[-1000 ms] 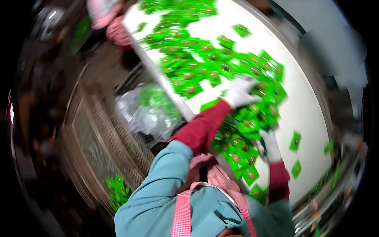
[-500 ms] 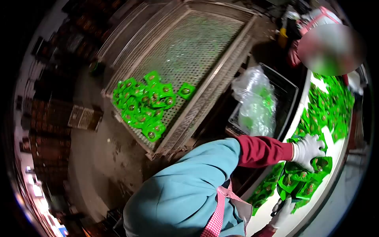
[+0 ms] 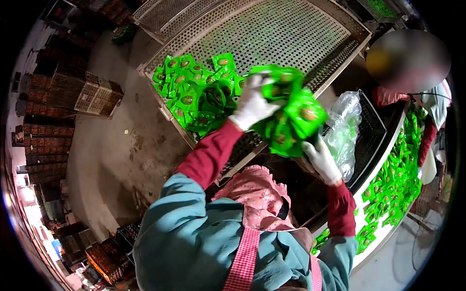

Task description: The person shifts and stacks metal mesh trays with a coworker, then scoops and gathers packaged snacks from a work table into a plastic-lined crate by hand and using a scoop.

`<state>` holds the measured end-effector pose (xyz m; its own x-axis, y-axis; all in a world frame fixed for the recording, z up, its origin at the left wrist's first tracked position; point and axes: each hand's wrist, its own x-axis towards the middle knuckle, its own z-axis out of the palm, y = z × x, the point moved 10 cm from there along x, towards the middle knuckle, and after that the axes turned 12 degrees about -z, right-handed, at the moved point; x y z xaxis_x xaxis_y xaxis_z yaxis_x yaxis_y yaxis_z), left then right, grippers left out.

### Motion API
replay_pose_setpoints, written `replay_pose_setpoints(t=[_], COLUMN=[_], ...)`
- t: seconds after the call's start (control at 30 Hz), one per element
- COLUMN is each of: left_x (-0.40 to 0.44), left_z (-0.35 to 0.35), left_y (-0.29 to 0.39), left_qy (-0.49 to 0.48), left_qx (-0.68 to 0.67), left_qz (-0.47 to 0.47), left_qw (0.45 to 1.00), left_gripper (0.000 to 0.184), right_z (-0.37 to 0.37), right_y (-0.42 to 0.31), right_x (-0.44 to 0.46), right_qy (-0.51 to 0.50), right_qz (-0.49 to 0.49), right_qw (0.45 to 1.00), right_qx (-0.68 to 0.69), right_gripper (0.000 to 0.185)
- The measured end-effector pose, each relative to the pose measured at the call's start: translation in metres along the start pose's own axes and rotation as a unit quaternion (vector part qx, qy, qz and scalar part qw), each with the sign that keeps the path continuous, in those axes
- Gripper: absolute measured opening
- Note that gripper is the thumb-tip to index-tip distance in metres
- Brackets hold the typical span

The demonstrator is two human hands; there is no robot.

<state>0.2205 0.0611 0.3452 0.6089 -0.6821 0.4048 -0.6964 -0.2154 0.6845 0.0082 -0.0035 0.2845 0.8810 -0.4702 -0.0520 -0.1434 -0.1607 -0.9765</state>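
Observation:
A bunch of shiny green packets (image 3: 291, 114), slightly blurred, is held up between my two white-gloved hands. My left hand (image 3: 255, 103) grips its left side, fingers closed over the packets. At the lower right, my right hand (image 3: 321, 160) is closed on the same bunch; something dark shows by its fingers. Beneath and left of my left hand, a heap of green packets (image 3: 187, 99) lies at the near end of a perforated metal tray (image 3: 286, 34). The bunch hangs over the tray's near side edge.
A black crate (image 3: 371, 140) with clear plastic bags (image 3: 342, 138) stands right of my right hand. Beyond it, a white table (image 3: 361, 257) carries many green packets (image 3: 393, 179). A co-worker (image 3: 407, 63) is at its far end. Stacked crates (image 3: 46, 140) line the left.
Both hands have moved from the white table on the right to the tray's side, bringing a bunch of green packets. My view has turned, so the tray sits closer to centre.

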Motion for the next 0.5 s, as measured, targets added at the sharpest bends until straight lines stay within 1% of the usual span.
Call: replay_pose_setpoints(t=[0.03,0.07,0.13,0.17,0.2,0.23,0.27,0.3,0.33,0.37,0.4,0.43,0.47,0.5], left_x=[-0.010,-0.025,-0.061,-0.077,-0.083,-0.091,-0.098,-0.105,-0.112,-0.119,-0.140,-0.133,-0.133,-0.114], left_z=[-0.014,-0.026,-0.045,-0.057,-0.065,-0.073,-0.078,-0.083,-0.080,-0.090,-0.084,-0.088,-0.086,-0.082], left_y=[-0.036,-0.070,-0.132,-0.153,-0.158,-0.163,-0.177,-0.190,-0.180,-0.178,-0.240,-0.217,-0.237,-0.209], left_qy=[0.013,0.024,0.031,0.016,-0.056,-0.124,-0.142,-0.162,-0.221,-0.259,-0.347,-0.425,-0.441,-0.443], left_qx=[0.021,0.042,0.102,0.090,0.044,0.002,0.080,0.158,0.177,0.226,0.211,0.318,0.342,0.276], left_qz=[-0.032,-0.061,-0.074,-0.079,-0.118,-0.163,-0.172,-0.176,-0.038,-0.126,-0.163,-0.214,-0.200,-0.187], left_qw=[0.999,0.997,0.992,0.993,0.990,0.979,0.972,0.958,0.958,0.931,0.899,0.820,0.805,0.832], left_gripper=[0.061,0.062,0.062,0.060,0.055,0.050,0.043,0.036,0.036,0.042,0.044,0.043,0.036,0.034], right_z=[0.017,0.032,0.070,0.084,0.093,0.102,0.107,0.114,0.117,0.119,0.116,0.107,0.087,0.062], right_y=[0.005,0.003,-0.029,-0.032,-0.031,-0.054,-0.071,-0.084,-0.091,-0.100,-0.105,-0.106,-0.105,-0.097], right_x=[0.023,0.037,0.058,0.068,0.072,0.072,0.073,0.069,0.067,0.062,0.058,0.055,0.049,0.039], right_qy=[-0.031,-0.035,-0.121,-0.158,-0.189,-0.191,-0.186,-0.150,-0.121,-0.081,-0.039,-0.018,0.005,0.044], right_qz=[-0.075,-0.211,-0.140,-0.096,-0.044,-0.090,-0.126,-0.182,-0.192,-0.217,-0.236,-0.237,-0.225,-0.193], right_qw=[0.994,0.961,0.944,0.920,0.889,0.859,0.823,0.813,0.799,0.802,0.806,0.814,0.830,0.853], right_qx=[-0.071,-0.178,-0.274,-0.346,-0.414,-0.467,-0.522,-0.532,-0.557,-0.551,-0.542,-0.530,-0.509,-0.482], right_gripper=[0.045,0.049,0.052,0.049,0.047,0.046,0.044,0.043,0.046,0.049,0.050,0.053,0.054,0.054])
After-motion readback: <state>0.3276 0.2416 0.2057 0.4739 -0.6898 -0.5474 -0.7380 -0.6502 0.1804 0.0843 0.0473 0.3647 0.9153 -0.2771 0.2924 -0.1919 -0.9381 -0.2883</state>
